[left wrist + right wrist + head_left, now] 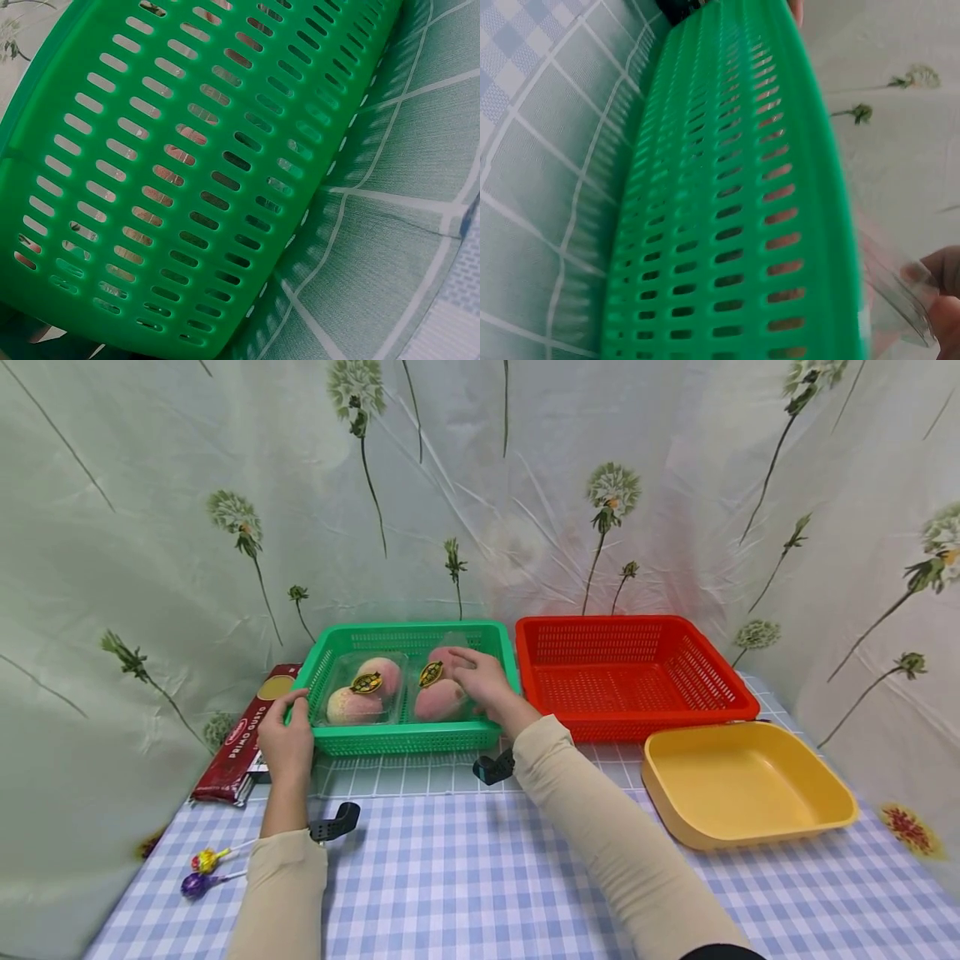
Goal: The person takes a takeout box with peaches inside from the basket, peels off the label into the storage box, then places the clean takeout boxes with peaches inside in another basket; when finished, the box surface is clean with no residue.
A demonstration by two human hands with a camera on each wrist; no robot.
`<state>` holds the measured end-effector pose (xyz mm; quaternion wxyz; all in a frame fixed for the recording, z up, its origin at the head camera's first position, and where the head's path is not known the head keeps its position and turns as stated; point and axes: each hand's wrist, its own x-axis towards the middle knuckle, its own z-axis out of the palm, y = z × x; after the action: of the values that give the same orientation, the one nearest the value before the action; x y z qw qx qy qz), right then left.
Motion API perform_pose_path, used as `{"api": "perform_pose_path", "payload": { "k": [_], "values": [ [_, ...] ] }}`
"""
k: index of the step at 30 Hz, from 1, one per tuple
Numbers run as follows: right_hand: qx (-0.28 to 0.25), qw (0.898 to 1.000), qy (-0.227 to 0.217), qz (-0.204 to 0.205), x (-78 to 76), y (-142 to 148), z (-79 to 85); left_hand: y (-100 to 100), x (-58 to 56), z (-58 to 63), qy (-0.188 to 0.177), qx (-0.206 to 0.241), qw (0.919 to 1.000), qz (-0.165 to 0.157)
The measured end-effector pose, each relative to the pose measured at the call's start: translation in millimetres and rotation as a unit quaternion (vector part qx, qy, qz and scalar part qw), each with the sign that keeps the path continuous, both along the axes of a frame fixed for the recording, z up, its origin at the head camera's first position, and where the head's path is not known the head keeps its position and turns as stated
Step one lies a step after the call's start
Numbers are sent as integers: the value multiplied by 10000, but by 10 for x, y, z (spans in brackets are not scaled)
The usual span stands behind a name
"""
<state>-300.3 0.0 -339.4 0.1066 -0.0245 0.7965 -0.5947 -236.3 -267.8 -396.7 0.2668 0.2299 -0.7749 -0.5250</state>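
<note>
Green plastic forms the slotted basket (405, 745) at the centre of the head view, its long axis running left to right. In its right half, a clear clamshell of peaches (438, 700) slants from lower left to upper right, its right edge hidden by the right hand (487, 683), which pinches the clear plastic; its oval label tilts likewise, the print too small to read. In the left half lies a second clamshell of peaches (354, 706) on a similar diagonal. At the basket's left rim is the left hand (287, 742); whether its fingers curl round it, I cannot tell. This hand partly covers the dark red PRIMO GUSTO packet (238, 750), and a sleeve (285, 893) cuts off two lollipop sticks at lower left. In the left wrist view, the basket's wall fills most of the frame, contents showing only as fragments through slots. In the right wrist view, the right hand is cropped at lower right, its fingertips on transparent plastic.
</note>
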Motion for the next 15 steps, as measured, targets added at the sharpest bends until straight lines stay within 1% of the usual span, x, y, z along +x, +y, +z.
{"api": "perform_pose_path", "payload": {
  "k": [4,7,10,15],
  "values": [
    [187,9991,360,-116,26,-28,88,-13,16,-7,-60,50,10000,27],
    [117,9990,367,-211,51,-2,172,-16,22,-4,-50,54,10000,24],
    [-218,9991,192,-313,77,71,266,-10,16,3,-8,46,10000,-17],
    [-918,9948,25,-432,141,202,391,4,2,5,17,61,10000,-35]
  ]
}}
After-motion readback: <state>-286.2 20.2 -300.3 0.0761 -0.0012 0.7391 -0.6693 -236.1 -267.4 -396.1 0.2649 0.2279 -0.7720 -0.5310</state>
